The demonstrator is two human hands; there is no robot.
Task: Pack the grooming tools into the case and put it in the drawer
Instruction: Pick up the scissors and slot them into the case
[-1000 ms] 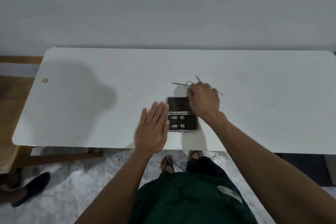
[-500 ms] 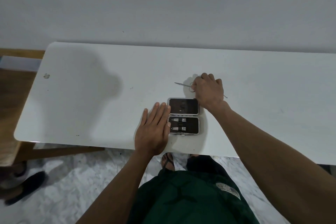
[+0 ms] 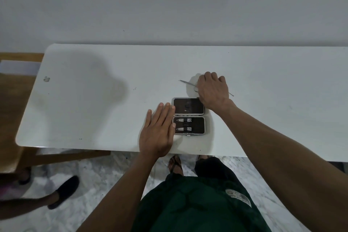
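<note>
A small dark grooming case lies open on the white table, its two halves stacked far and near. The near half holds two metal nail clippers. My left hand rests flat, fingers together, against the case's left edge. My right hand is curled over thin metal tools just behind the case. One tool tip sticks out to the left and another tool's tip to the right. What the fingers grip under the hand is hidden.
The table's front edge runs just above my legs. A wooden piece of furniture stands at the left, beside the table end. Another person's dark shoe is on the marble floor at lower left. A wall rises behind the table.
My right hand has moved from over the case's far half back onto the loose tools behind it and curled over them. My left hand stays against the case.
</note>
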